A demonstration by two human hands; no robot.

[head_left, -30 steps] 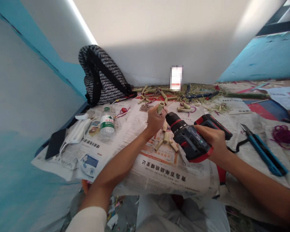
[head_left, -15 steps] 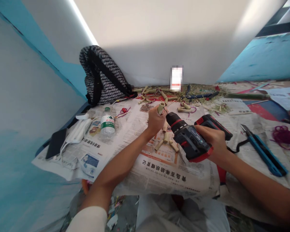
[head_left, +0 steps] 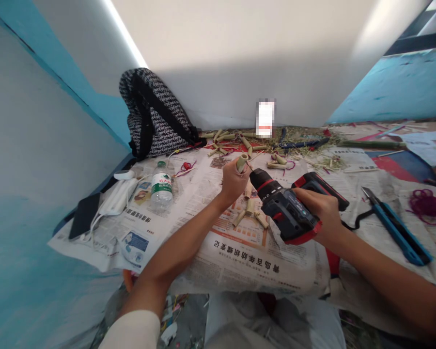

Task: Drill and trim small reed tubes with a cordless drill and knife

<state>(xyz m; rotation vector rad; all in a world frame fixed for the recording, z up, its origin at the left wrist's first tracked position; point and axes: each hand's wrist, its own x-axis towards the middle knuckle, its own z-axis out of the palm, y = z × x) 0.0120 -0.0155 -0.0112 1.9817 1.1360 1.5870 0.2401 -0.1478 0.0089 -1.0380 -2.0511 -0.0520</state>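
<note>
My left hand (head_left: 235,180) is wrapped round a short bamboo tube (head_left: 242,164), its hollow end pointing up. In my right hand (head_left: 321,211) is a black and red cordless drill (head_left: 288,211), gripped by its handle and lying on its side. The drill's chuck points left at the bamboo tube, with the bit close to its wall; whether it has gone in, I cannot tell. Below the chuck, several cut bamboo pieces (head_left: 250,207) lie on the newspaper (head_left: 240,271). More bamboo pieces tied with purple string (head_left: 277,164) rest farther back.
To the left stand a water bottle (head_left: 162,186), a dark phone (head_left: 85,216), a white power bank with cable (head_left: 118,196) and a patterned backpack (head_left: 152,111). A blue utility knife (head_left: 399,228) and purple yarn (head_left: 429,206) lie at right. A blurred bright screen (head_left: 265,118) leans against the wall.
</note>
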